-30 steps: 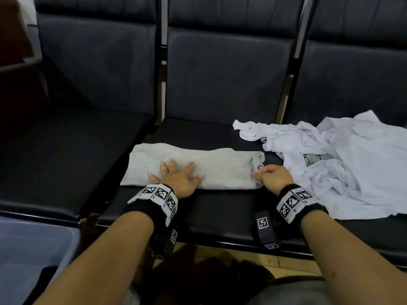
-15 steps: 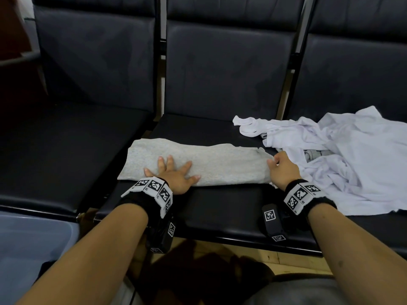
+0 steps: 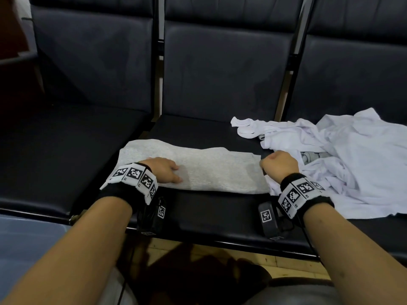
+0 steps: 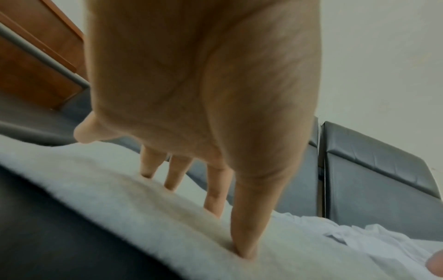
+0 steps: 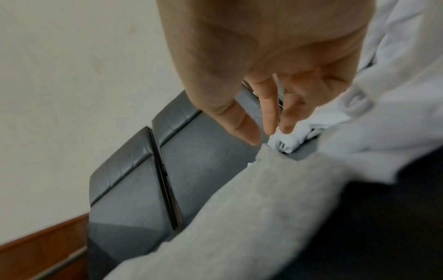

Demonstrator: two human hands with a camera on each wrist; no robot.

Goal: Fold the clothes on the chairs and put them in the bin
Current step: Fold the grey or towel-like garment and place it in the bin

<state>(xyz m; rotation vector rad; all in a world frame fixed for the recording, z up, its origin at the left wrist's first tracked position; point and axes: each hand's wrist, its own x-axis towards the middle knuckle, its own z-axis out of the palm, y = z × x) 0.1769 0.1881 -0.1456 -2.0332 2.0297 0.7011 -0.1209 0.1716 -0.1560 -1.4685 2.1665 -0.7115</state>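
Observation:
A folded grey garment lies along the front of the middle chair seat. My left hand rests on its left part. In the left wrist view the straight fingers press down into the grey garment. My right hand is at the garment's right end, fingers loosely bent. In the right wrist view the right hand hovers over the corner of the grey garment with nothing pinched, its fingertips close to the white clothes.
A heap of crumpled white clothes covers the right chair seat and spills onto the middle one. The left chair seat is bare. A grey-blue bin shows at the lower left, below the seats.
My right hand slid from the garment's front right corner up along its right end. My left hand went from flat and spread to raised at the wrist, fingertips pressing the cloth.

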